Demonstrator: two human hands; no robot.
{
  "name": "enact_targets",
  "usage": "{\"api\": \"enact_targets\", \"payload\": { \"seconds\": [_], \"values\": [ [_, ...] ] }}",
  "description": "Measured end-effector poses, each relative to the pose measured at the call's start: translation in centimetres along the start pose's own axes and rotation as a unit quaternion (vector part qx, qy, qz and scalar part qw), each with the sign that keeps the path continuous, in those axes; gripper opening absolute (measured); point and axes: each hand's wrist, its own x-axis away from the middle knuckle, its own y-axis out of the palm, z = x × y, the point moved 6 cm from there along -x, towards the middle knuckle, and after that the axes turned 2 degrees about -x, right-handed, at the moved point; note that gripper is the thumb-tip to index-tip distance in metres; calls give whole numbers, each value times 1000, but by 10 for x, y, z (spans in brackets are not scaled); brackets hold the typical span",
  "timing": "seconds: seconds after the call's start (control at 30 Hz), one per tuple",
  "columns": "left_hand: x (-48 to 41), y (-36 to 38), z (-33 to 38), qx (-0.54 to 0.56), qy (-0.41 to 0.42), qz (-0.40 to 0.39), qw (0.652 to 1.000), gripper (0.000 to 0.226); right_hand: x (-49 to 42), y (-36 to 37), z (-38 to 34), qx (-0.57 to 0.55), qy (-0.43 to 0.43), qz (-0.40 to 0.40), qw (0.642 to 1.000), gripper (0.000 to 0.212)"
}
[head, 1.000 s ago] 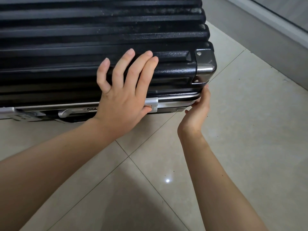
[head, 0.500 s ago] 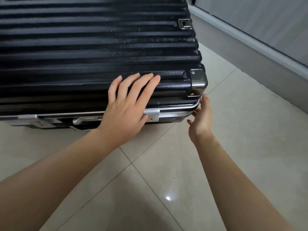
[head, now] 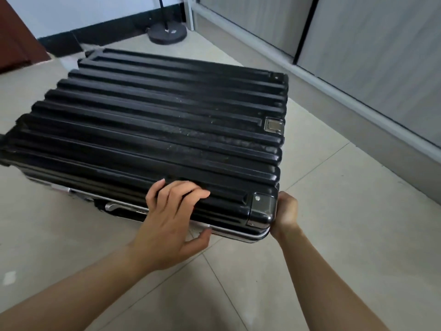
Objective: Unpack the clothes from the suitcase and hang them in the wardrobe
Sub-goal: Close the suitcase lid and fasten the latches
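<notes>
A black ribbed hard-shell suitcase (head: 155,130) lies flat on the tiled floor, closed, with a silver frame and metal corner caps. My left hand (head: 171,220) grips its near edge, fingers curled over the lid's top and thumb under the silver rim. My right hand (head: 285,213) holds the near right corner from the side, its fingers hidden behind the corner cap. A silver latch (head: 114,206) shows on the front side left of my left hand. No clothes are visible.
Grey sliding wardrobe doors (head: 372,56) run along the right wall above a raised sill. A round black lamp base (head: 167,33) stands beyond the suitcase. A brown door (head: 14,44) is at the far left. Pale floor tiles surround the case.
My left fingers went from lying flat on the lid to curling over its edge with the thumb beneath. My right hand closed onto the corner. The view pulled back and up.
</notes>
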Motion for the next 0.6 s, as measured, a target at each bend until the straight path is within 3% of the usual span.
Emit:
{"api": "enact_targets", "payload": {
  "seconds": [0.1, 0.23, 0.43, 0.5, 0.6],
  "values": [
    [11, -8, -7, 1, -1, 15, 1000, 52, -1, 0, 6, -82, 22, 18, 996, 24],
    [22, -18, -13, 2, -29, 28, 999, 44, -1, 11, 5, 12, 52, -27, 998, 54],
    [26, -20, -15, 14, -42, 27, 999, 39, 3, -9, -3, 32, 25, 96, 995, 3],
    [25, -18, -16, 0, -35, 31, 999, 41, 7, -17, -14, 46, 2, 123, 991, 13],
    [24, -15, -16, -20, -26, 28, 999, 45, 20, -15, -41, 154, -81, 155, 972, 5]
  ]
}}
